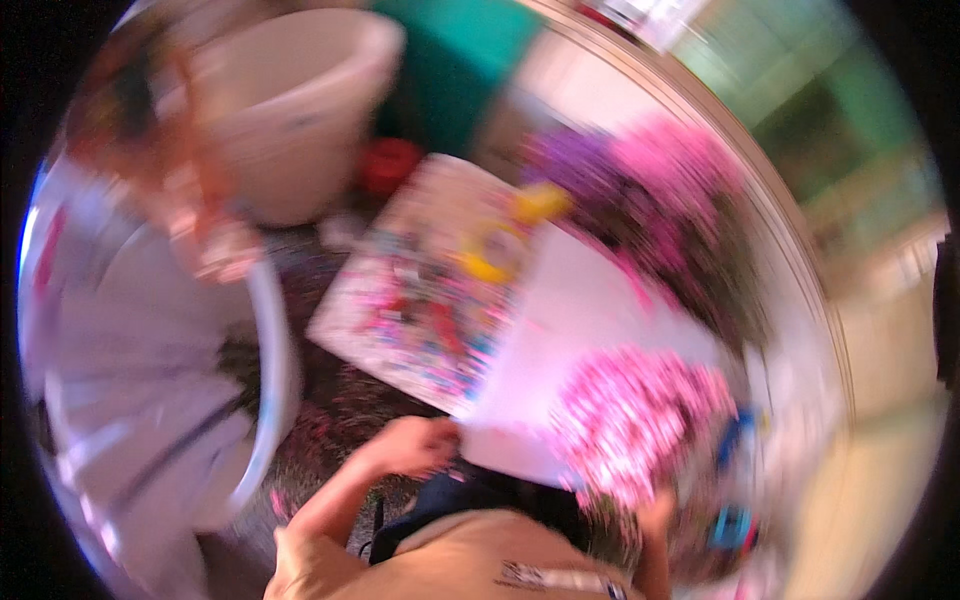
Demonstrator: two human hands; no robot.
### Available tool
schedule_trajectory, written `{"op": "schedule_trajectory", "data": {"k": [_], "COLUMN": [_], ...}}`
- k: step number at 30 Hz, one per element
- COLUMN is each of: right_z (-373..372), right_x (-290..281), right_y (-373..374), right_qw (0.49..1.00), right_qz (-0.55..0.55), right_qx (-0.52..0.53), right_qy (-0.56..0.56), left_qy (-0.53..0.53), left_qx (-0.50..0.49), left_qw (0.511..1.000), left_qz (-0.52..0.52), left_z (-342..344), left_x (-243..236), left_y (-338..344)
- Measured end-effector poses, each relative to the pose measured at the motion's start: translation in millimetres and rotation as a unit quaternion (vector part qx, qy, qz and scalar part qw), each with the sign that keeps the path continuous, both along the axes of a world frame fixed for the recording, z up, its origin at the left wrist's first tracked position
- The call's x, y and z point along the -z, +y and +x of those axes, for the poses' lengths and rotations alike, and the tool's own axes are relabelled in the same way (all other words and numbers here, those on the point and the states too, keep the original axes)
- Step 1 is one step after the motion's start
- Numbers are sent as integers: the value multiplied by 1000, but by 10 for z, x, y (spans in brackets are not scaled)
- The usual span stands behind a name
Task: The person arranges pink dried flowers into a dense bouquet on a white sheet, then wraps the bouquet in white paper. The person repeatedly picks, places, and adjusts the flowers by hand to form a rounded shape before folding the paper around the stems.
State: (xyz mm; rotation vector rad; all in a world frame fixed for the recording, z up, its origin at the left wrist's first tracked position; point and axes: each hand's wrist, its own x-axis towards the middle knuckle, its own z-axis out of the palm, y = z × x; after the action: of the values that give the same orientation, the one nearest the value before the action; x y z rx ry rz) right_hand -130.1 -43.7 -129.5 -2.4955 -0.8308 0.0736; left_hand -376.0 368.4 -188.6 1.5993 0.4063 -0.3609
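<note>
Below, the left hand (412,446) pinches the near corner of a white sheet (590,300) that lies tilted across the floor, its fingers curled onto the edge. Only part of the right hand (655,515) shows, at the edge of a heap of pink scraps (635,415) on that sheet; whether it grips anything cannot be told through the blur. Just beside the sheet lies a board covered in multicoloured specks (425,290), with yellow pieces (500,250) near its far end. A large white bucket (300,100) stands beyond.
</note>
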Motion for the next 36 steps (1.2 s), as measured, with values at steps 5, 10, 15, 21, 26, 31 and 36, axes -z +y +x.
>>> {"op": "schedule_trajectory", "data": {"k": [5, 10, 15, 21, 26, 31, 36], "right_z": [36, -38, 67, 231, 298, 444, 526], "right_x": [40, -175, -374, -364, -250, -60, -69], "right_y": [-305, -360, -301, -81, 25, -163, -163], "right_qw": [990, 980, 960, 964, 985, 982, 977], "right_qz": [43, 114, 209, 184, 61, 104, 135], "right_qx": [25, 66, 55, -48, -78, -12, -31], "right_qy": [-128, -148, -181, -188, -138, -158, -162], "left_qy": [34, 108, -17, -332, -431, -334, -308], "left_qx": [56, 109, 39, -73, 151, 177, 131], "left_qw": [914, 852, 880, 798, 762, 732, 753], "left_qz": [400, 501, 474, 498, 460, 567, 566], "left_z": [-245, -271, 212, 1116, 1754, 1713, 1718], "left_x": [389, 523, -386, -1704, -1693, -1284, -1283], "left_y": [-159, -199, -645, -1811, -2403, -2325, -2422]}}
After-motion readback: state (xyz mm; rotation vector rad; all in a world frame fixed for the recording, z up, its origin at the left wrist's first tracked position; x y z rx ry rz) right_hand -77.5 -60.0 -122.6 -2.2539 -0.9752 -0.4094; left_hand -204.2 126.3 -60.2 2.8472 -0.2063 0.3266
